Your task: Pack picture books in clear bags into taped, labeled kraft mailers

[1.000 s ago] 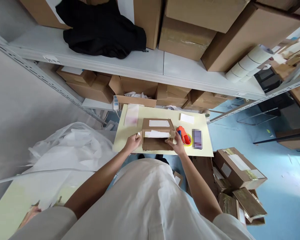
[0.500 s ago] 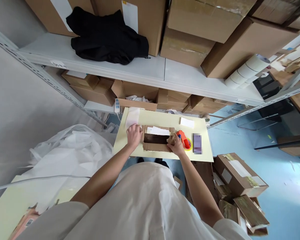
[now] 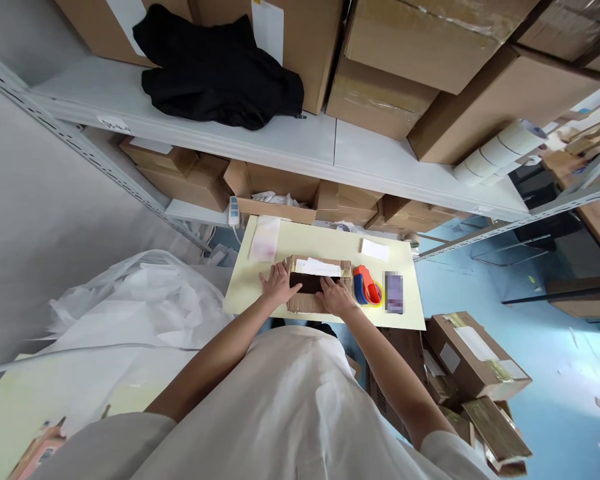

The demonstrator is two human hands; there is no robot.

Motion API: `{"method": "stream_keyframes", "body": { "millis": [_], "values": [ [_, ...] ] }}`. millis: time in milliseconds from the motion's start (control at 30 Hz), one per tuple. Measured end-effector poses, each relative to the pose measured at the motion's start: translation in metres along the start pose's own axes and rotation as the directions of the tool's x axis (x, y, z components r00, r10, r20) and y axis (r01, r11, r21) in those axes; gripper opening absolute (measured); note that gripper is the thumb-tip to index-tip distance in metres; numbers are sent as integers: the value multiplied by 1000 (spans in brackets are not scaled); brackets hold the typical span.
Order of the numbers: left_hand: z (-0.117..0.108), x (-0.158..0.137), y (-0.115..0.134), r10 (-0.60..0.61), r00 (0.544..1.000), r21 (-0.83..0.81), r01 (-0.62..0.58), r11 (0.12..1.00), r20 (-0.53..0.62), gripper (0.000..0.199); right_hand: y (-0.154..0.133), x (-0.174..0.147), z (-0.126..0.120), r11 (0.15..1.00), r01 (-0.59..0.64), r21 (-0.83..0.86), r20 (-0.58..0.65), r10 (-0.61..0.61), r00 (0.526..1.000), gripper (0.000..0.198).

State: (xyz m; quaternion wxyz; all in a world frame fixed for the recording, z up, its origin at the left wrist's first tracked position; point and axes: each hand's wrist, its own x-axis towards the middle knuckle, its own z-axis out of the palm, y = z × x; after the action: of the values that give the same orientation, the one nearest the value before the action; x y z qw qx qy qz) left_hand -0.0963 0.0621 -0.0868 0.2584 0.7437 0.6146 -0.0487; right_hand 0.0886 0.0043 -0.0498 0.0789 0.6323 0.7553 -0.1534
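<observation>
A small brown cardboard box (image 3: 307, 305) lies on the pale yellow table, with a dark gap along its top. White paper (image 3: 317, 268) lies along the box's far edge. My left hand (image 3: 277, 285) rests on the box's left end, thumb spread from the fingers. Stretched over the right part of the top is my right hand (image 3: 336, 297), its fingertips at the dark gap. Whether they reach inside, I cannot tell. Right of the box sits a red and blue tape dispenser (image 3: 365, 285) with a yellow-rimmed roll.
A blurred-out flat object (image 3: 394, 292) lies right of the dispenser on the table (image 3: 240, 297). White slips (image 3: 375, 250) and a thin sheet (image 3: 265, 239) lie farther back. Shelving (image 3: 290, 147) with boxes stands behind. Stacked cartons (image 3: 475, 357) are on the right floor, white wrapping (image 3: 145, 300) at left.
My right hand has moved left from the box's right end onto its top. The raised right-end flap now lies down. My left hand has shifted slightly right and nearer, onto the left end.
</observation>
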Motion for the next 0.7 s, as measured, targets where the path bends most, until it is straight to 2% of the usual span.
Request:
{"method": "stream_keyframes", "body": {
  "millis": [67,133,233,300,367,433,533,633,700],
  "values": [
    [1,1,-2,-43,997,6,42,999,62,86,3,5,-10,998,-60,3,-41,60,997,59],
    [5,1,-4,-40,997,-9,41,999,71,84,13,10,-23,995,-97,21,-99,99,990,64],
    [11,0,-7,-29,999,-38,30,999,28,87,35,23,-36,988,-153,28,-134,156,979,62],
    [10,-2,-10,-16,999,-26,14,1000,-47,90,49,32,-38,983,-168,69,-88,174,981,60],
    [6,-5,-13,55,988,30,-51,998,-145,93,58,40,-34,973,-171,156,-18,175,984,59],
    [0,-10,-14,193,963,107,-175,979,-190,95,61,43,-27,960,-176,219,24,175,984,61],
    [-8,-16,-12,322,935,156,-299,941,-149,100,52,39,-19,965,-202,164,-33,210,977,62],
    [-10,-16,-7,296,949,152,-279,948,-108,106,29,29,-13,981,-180,74,-155,189,970,51],
    [-10,-14,-4,282,954,155,-265,952,-102,109,12,22,-7,987,-146,64,-187,156,970,42]
  ]
}}
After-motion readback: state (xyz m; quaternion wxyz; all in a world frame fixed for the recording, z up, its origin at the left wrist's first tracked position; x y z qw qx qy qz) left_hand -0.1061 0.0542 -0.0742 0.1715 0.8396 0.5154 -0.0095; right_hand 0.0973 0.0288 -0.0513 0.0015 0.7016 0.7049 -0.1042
